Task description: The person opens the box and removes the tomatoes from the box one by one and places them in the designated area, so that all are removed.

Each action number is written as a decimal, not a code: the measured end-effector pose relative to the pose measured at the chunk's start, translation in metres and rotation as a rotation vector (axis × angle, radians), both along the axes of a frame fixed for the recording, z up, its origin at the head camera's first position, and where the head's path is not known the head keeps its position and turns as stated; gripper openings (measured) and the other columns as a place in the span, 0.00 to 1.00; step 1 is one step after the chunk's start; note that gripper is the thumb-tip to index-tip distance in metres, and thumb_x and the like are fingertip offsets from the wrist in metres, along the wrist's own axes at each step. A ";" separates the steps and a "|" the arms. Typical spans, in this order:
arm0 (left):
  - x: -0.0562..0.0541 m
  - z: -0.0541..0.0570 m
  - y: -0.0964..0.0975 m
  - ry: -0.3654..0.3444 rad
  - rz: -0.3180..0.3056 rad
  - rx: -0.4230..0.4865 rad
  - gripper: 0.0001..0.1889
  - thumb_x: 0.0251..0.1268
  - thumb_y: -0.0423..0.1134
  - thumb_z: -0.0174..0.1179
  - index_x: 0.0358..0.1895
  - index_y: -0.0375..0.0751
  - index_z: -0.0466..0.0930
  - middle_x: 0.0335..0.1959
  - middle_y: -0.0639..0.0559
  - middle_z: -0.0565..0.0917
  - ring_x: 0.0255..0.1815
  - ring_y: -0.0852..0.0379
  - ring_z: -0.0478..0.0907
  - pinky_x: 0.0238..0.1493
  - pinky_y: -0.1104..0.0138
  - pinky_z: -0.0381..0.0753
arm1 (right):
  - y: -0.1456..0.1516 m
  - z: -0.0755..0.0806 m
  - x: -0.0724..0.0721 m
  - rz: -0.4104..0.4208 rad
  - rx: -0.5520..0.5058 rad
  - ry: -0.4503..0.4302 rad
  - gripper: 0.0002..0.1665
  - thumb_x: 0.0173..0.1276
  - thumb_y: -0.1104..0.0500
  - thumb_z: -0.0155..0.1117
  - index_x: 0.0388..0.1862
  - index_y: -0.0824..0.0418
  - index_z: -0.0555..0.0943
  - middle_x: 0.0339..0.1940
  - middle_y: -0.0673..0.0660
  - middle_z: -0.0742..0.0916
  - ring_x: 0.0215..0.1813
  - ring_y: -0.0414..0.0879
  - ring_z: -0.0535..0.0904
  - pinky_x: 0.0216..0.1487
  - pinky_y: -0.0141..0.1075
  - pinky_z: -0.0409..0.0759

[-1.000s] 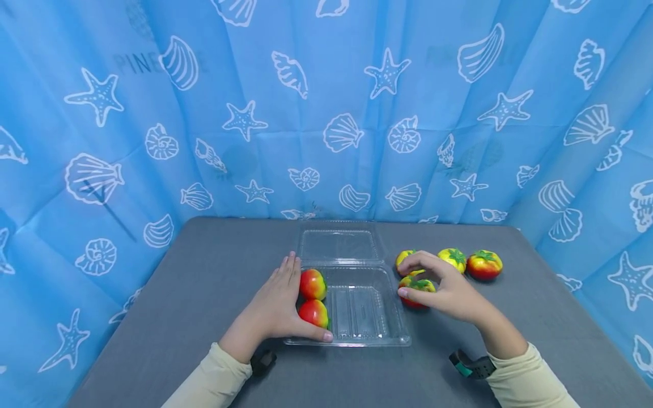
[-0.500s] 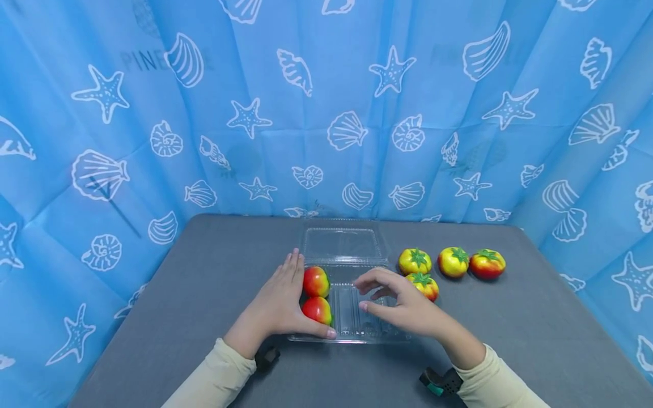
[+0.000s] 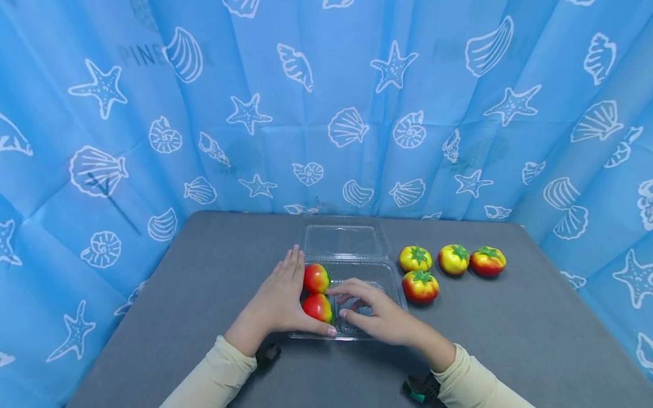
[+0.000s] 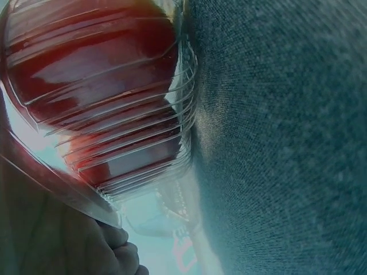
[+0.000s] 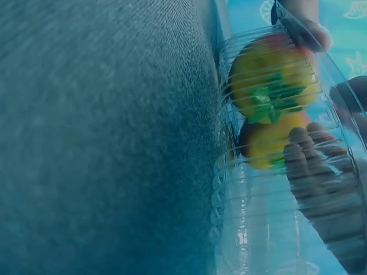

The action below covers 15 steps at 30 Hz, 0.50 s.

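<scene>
An opened clear plastic clamshell box [image 3: 394, 281] lies on the table. Two red-and-yellow toy fruits, tomato-like with green leafy tops, stand inside along its left wall: a rear one [image 3: 316, 278] and a front one [image 3: 318, 308]. My left hand [image 3: 278, 300] rests along that wall with straight fingers, its thumb lying across the front left corner. Over the box's middle is my right hand [image 3: 374, 311], fingers loosely bent and holding nothing, fingertips close to the two fruits. Through the plastic wall, the right wrist view shows fingertips [image 5: 299, 137] beside one fruit; contact is unclear.
Several similar toy fruits sit right of the box: a near one [image 3: 420, 287], one behind it [image 3: 415, 259], a yellow one [image 3: 453, 260] and a redder one [image 3: 488, 262]. The box's lid [image 3: 343, 241] lies folded back. A blue curtain [image 3: 326, 141] hangs behind the grey table [image 3: 229, 243].
My right hand has moved left, empty, from the fruits beside the box to over the box near the two fruits inside. The left hand stays at the left wall.
</scene>
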<state>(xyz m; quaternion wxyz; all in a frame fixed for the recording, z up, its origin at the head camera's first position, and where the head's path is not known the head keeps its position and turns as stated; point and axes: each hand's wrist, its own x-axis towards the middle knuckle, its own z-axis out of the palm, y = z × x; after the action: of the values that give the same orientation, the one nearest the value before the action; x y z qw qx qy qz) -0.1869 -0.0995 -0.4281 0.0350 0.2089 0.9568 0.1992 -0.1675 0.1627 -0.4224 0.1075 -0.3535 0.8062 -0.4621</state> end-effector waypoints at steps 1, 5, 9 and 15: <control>0.000 0.000 0.000 0.004 -0.003 -0.003 0.79 0.37 0.85 0.69 0.88 0.38 0.44 0.90 0.43 0.42 0.91 0.39 0.41 0.86 0.42 0.55 | 0.000 -0.001 0.000 0.001 0.006 0.000 0.26 0.81 0.58 0.63 0.75 0.50 0.77 0.71 0.54 0.82 0.64 0.51 0.83 0.63 0.38 0.85; 0.000 0.002 -0.001 0.005 -0.020 -0.017 0.80 0.36 0.85 0.69 0.88 0.38 0.43 0.90 0.42 0.41 0.91 0.39 0.40 0.86 0.42 0.55 | 0.001 -0.001 0.000 0.018 0.037 -0.003 0.28 0.81 0.58 0.63 0.76 0.45 0.76 0.73 0.47 0.81 0.65 0.49 0.82 0.65 0.41 0.85; 0.001 0.005 -0.003 -0.013 -0.040 -0.006 0.80 0.36 0.84 0.71 0.88 0.38 0.43 0.91 0.43 0.41 0.91 0.38 0.40 0.85 0.41 0.56 | 0.000 0.000 0.001 0.046 0.073 -0.006 0.29 0.80 0.58 0.63 0.76 0.41 0.76 0.76 0.43 0.79 0.74 0.48 0.77 0.73 0.51 0.81; 0.001 0.007 -0.004 -0.024 -0.056 -0.009 0.81 0.34 0.86 0.69 0.88 0.38 0.42 0.91 0.43 0.41 0.91 0.38 0.40 0.85 0.40 0.56 | -0.001 0.001 0.003 0.052 0.082 -0.037 0.29 0.79 0.55 0.66 0.76 0.42 0.76 0.77 0.43 0.78 0.75 0.46 0.76 0.72 0.51 0.81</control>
<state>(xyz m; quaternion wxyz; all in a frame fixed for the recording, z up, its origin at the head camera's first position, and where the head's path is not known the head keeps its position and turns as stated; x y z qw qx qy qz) -0.1857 -0.1037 -0.4213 0.0531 0.2328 0.9510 0.1964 -0.1644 0.1617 -0.4211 0.1484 -0.3609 0.8129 -0.4323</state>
